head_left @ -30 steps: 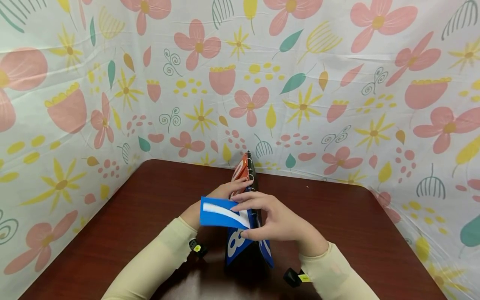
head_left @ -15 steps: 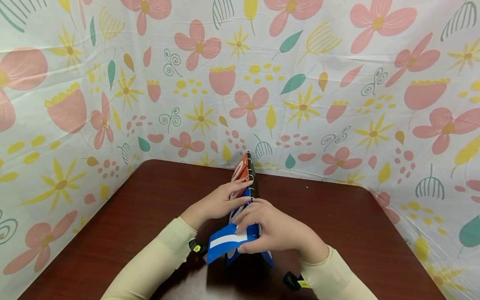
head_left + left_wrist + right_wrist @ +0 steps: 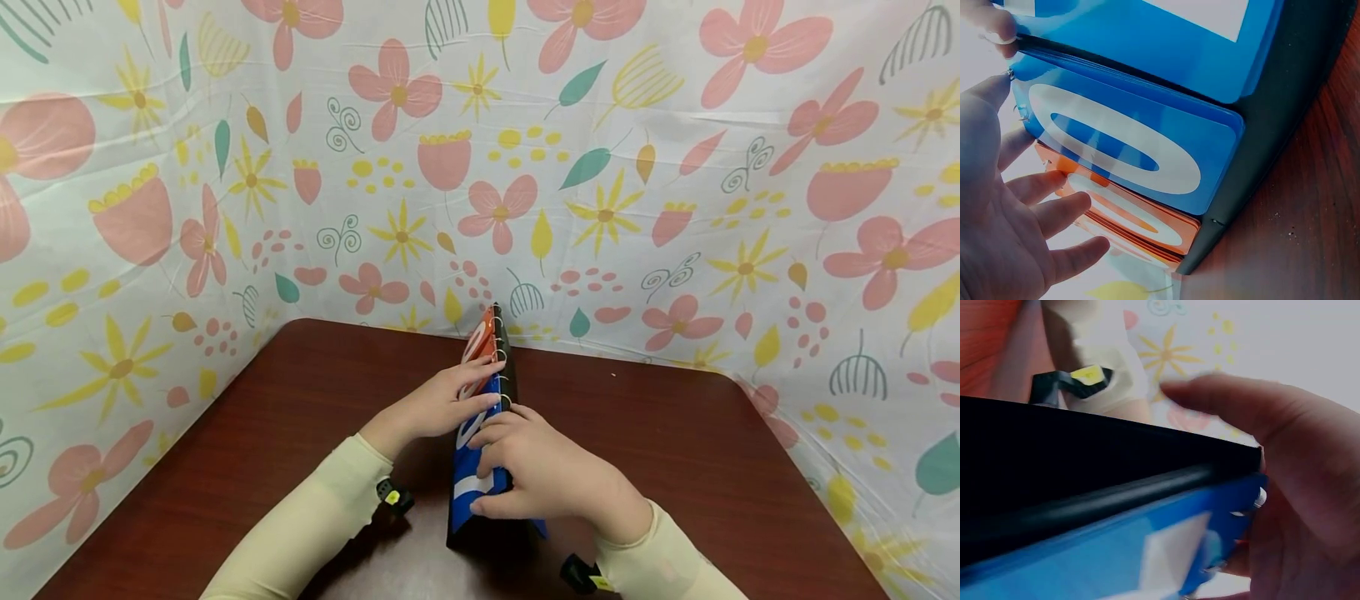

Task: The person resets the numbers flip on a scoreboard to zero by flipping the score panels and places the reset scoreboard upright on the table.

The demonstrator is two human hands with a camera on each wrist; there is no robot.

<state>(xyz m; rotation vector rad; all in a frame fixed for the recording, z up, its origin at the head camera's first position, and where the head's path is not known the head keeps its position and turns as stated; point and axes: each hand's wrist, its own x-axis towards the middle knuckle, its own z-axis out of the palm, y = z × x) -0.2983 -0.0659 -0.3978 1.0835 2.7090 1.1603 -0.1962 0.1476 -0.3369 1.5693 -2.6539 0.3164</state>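
Note:
A tabletop flip scoreboard (image 3: 475, 492) stands tent-like, its ring-bound number cards running away from me. Toward the far end are orange cards (image 3: 478, 335); the nearer ones are blue. In the left wrist view a blue card with a white 0 (image 3: 1213, 140) hangs flat against the black stand (image 3: 1222, 187). My left hand (image 3: 431, 406) lies along the ringed top edge, fingers spread and fingertips at the rings. Over the near end arches my right hand (image 3: 555, 471), fingertips by the top edge, thumb off to the near side. A blue card with a white stroke lies beneath it.
The dark wooden table (image 3: 660, 450) surrounds the scoreboard. A floral cloth (image 3: 622, 167) hangs behind and to the sides. Black wrist-camera mounts (image 3: 579, 575) stick out below both wrists.
The blue card with the white stroke has swung from raised and flat down onto the scoreboard's left face. My right hand has lowered slightly toward me; the left hand stays on the top edge.

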